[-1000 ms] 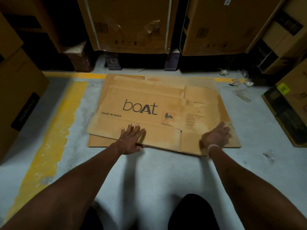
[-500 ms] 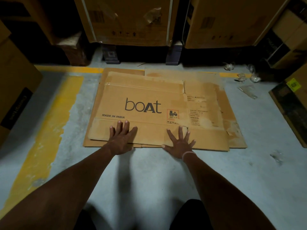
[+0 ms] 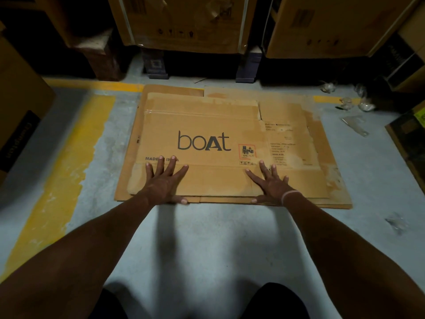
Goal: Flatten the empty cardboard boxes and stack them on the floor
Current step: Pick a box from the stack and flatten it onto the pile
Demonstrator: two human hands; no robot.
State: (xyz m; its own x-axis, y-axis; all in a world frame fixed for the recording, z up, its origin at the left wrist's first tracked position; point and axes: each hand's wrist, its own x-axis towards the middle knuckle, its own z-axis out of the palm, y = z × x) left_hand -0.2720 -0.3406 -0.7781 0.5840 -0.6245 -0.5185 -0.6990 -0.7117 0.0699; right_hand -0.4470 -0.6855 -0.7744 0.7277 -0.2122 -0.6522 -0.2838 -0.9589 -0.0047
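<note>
— Starting with the biggest thing: what fills the ground?

— Grey concrete floor (image 3: 207,245), with a worn yellow painted stripe (image 3: 69,162) running from 7 o'clock up toward 10 o'clock and a thinner yellow line (image 3: 96,85) across the far side. Tall cardboard cartons (image 3: 184,21) stand at 12 o'clock, one more carton (image 3: 18,107) at 9 o'clock.

— And the task's thing?

— A flattened boAt box (image 3: 218,134) lies at the centre of the floor, printed face up, on top of another flattened sheet (image 3: 331,155) whose edges stick out at 3 o'clock, 9 o'clock and along the near side.

— Where are the hands against it?

— Both press on its near flap, at 6 o'clock of the logo. The left hand (image 3: 164,184) lies flat with fingers spread and straight, fingertips reaching the "MADE IN INDIA" print, thumb at the near edge of the cardboard. The right hand (image 3: 271,185) is likewise flat, fingers fanned toward 12 o'clock, below the red-framed symbol; it wears a pale wristband (image 3: 290,195). Neither hand grips anything.

— Smaller things?

— Crumpled clear plastic scraps (image 3: 365,104) at 2 o'clock near the yellow line, and a strip of clear plastic (image 3: 355,125) just below them, well apart from the box.
</note>
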